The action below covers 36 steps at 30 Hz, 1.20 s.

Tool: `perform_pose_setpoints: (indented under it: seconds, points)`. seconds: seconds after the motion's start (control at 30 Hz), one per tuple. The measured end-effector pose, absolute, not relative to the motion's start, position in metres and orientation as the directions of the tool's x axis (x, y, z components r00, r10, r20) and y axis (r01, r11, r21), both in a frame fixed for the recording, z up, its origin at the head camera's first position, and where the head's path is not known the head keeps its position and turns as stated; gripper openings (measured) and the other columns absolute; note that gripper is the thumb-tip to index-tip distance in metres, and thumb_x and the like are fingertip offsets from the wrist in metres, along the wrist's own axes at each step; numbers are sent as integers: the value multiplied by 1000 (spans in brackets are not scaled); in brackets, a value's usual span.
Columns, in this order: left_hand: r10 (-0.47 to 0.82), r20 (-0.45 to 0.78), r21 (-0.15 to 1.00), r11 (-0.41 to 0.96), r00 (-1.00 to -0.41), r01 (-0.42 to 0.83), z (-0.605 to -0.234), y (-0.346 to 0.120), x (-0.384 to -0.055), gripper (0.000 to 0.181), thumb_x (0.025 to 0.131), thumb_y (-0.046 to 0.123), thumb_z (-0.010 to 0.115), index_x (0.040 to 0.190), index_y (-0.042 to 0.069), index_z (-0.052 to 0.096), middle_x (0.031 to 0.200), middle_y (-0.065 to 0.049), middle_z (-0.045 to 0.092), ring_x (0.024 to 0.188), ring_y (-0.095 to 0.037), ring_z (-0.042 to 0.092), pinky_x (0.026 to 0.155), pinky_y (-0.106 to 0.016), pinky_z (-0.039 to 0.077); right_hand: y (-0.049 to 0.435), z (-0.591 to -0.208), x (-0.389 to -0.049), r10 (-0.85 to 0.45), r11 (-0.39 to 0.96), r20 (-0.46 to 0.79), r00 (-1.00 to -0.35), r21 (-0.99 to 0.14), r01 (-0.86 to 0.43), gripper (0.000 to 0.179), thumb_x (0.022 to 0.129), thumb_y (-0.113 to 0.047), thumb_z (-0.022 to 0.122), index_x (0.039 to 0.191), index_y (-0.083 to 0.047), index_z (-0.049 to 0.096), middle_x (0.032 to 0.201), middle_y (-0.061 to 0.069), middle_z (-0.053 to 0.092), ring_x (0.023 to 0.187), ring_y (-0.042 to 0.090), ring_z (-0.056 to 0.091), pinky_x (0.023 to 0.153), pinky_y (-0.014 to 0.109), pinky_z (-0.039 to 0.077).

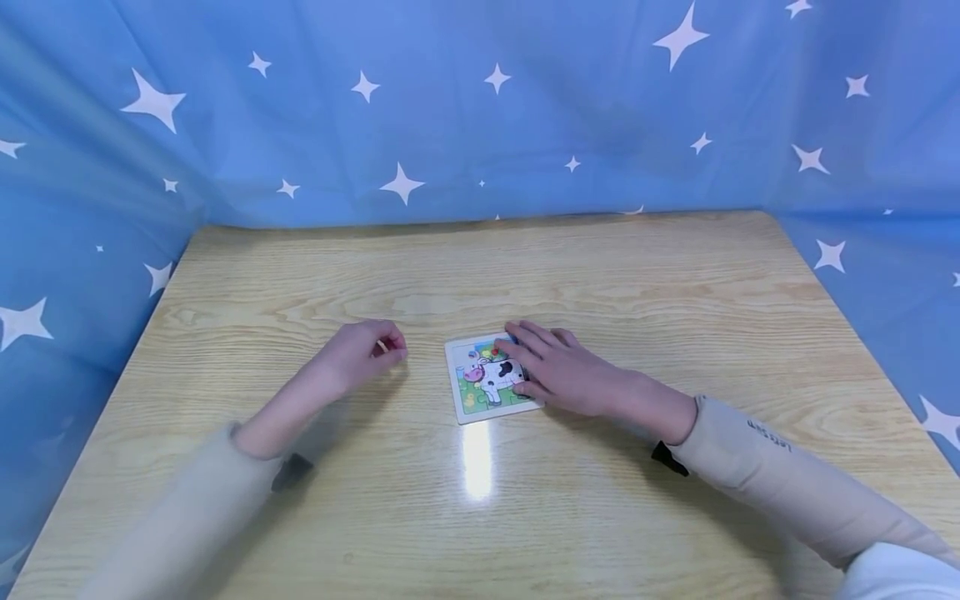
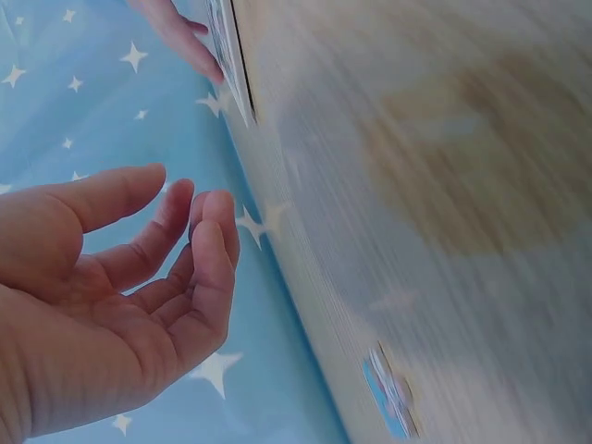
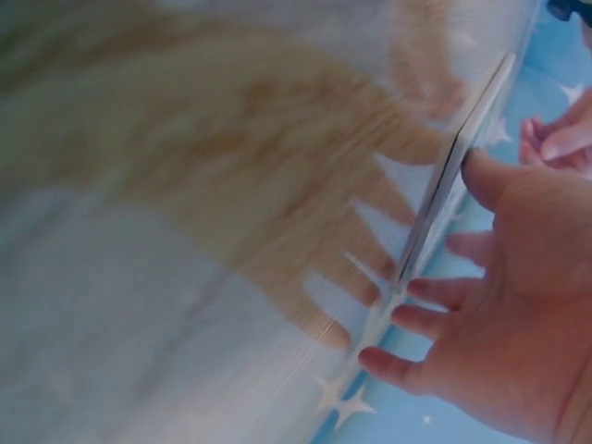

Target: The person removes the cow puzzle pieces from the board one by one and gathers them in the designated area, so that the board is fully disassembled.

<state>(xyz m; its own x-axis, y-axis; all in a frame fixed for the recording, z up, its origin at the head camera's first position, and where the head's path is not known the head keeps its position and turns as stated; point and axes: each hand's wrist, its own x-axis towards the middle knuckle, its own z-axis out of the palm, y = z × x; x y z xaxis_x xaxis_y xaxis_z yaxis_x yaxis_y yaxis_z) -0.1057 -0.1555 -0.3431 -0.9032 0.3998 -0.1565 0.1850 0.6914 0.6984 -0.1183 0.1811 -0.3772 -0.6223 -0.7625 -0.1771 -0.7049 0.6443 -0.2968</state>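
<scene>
- since the right grip [image 1: 562, 371] covers one side of the cow puzzle [image 1: 487, 387], how would you handle it?
- reads like a press-and-settle step to me. puzzle's on the worktop [image 1: 600, 275], right of the left grip [image 1: 363, 354], partly under the right one. press flat, spread the load; a fingertip jab could tip a piece [image 1: 471, 404].
- right side seated?
- can't tell, it's covered. lift clear, check pieces sit level.
- grip states?
- right: fingers apart, spread over the puzzle, not wrapped round it. left: empty, fingers loosely bent, thumb apart from them.
- use the left?
- yes, brace the frame [image 1: 455, 382] on its near side so nothing skates.
</scene>
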Motion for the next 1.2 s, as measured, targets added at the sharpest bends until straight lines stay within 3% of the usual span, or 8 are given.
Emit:
perform_pose_setpoints:
  seconds: [0.17,0.4,0.6,0.77,1.07,1.2]
  points:
    - [415,-167,691,697,-894,194,-344,-144,-106,7,106,6,69,102,1,71,99,-11,73,92,-26,69,78,-37,56,179,-375,-119,-717,696,-226,-659,-273,-664,73,116,-35,59,170,4,30,179,27,23,165,46,22,125,71,29]
    - [448,-175,684,696,-876,219,-350,-124,-111,6,105,5,71,106,0,72,99,-10,74,91,-24,67,79,-35,55,185,-374,-119,-707,706,-208,-676,-257,-660,73,115,-37,62,168,4,35,175,28,30,162,48,28,123,71,31]
    - [457,-183,674,703,-870,227,-349,-111,-117,9,104,4,73,110,-2,72,103,-12,74,96,-26,68,85,-38,57,195,-402,-131,-722,685,-140,-678,-286,-670,84,113,-65,48,170,-4,37,173,23,35,159,45,31,121,72,34]
    - [463,-180,664,708,-868,240,-346,-106,-124,12,103,3,75,113,-3,71,106,-14,74,98,-28,68,88,-40,58,190,-395,-133,-708,703,-167,-686,-265,-660,81,112,-59,56,170,-5,37,173,22,35,159,45,31,122,71,33]
    - [468,-215,651,723,-857,232,-349,-90,-130,19,101,3,78,117,-4,72,107,-14,73,98,-27,66,86,-37,56,204,-439,-153,-734,678,-111,-671,-180,-712,91,108,-77,38,172,-13,35,174,15,35,158,39,33,119,67,40]
    - [478,-219,632,734,-851,250,-352,-82,-133,22,101,4,79,120,-5,73,110,-15,73,97,-26,67,88,-36,56,202,-431,-147,-721,689,-124,-682,-233,-686,89,109,-74,43,171,-10,37,173,18,35,159,42,32,120,70,37]
